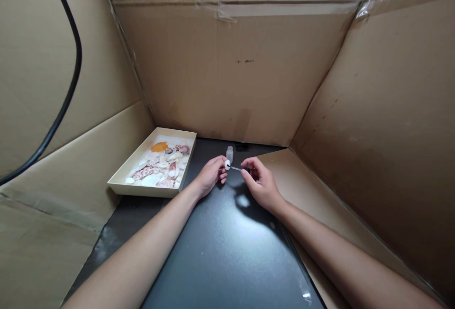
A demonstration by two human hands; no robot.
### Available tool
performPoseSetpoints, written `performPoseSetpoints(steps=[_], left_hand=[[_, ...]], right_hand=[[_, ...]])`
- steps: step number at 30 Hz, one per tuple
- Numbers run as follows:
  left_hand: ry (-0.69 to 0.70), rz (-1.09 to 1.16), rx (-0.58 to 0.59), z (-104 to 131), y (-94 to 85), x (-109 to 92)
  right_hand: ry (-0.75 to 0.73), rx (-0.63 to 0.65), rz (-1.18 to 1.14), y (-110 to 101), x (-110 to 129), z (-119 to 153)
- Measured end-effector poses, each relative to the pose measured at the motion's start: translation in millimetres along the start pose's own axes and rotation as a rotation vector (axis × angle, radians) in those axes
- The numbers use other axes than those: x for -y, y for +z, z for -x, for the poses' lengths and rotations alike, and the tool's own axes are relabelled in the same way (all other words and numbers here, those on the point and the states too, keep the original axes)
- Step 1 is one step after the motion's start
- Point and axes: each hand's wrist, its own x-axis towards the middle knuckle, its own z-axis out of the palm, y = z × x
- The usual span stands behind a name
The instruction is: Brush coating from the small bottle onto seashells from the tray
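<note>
My left hand point(212, 173) is closed round a small white bottle cap point(227, 165) with a dark centre. From the cap a thin, clear, dropper-like tube point(235, 168) runs to the right. The tube's far end reaches the thumb and index finger of my right hand point(261, 183), which are curled in a pinch about it; the very tip is hidden there. Just behind the cap, a small clear bottle point(230, 153) stands upright on the dark table without a lid, its lower part partly covered by the cap and fingers.
To the left, a shallow cream tray point(142, 191) holds many seashells and an orange shell point(159, 147). Cardboard walls point(213, 86) enclose the dark tabletop point(213, 252) at the back and sides. A cardboard sheet point(302, 181) lies at right; a black cable point(76, 58) hangs at upper left.
</note>
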Motion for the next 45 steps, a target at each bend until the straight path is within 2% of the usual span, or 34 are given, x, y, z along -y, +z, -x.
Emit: performPoseSetpoints(steps=[21, 25, 30, 34, 45], left_hand=[[-0.01, -0.049, -0.022, -0.5, -2.1, 1.5], [-0.008, -0.055, -0.027, -0.8, -1.3, 0.9], [-0.006, -0.061, -0.027, -0.4, 0.0, -0.1], [-0.01, -0.056, -0.034, -0.2, -0.1, 0.0], [-0.022, -0.053, -0.029, -0.4, -0.4, 0.3]], right_hand=[[-0.002, -0.041, 0.025, -1.1, -0.6, -0.9], [-0.006, -0.013, -0.021, -0.4, -1.3, -1.0], [-0.011, -0.052, 0.022, -0.2, -2.3, -0.9], [-0.016, -0.018, -0.017, -0.1, -1.9, -0.7], [0.003, -0.03, 0.029, 0.4, -2.5, -1.2]])
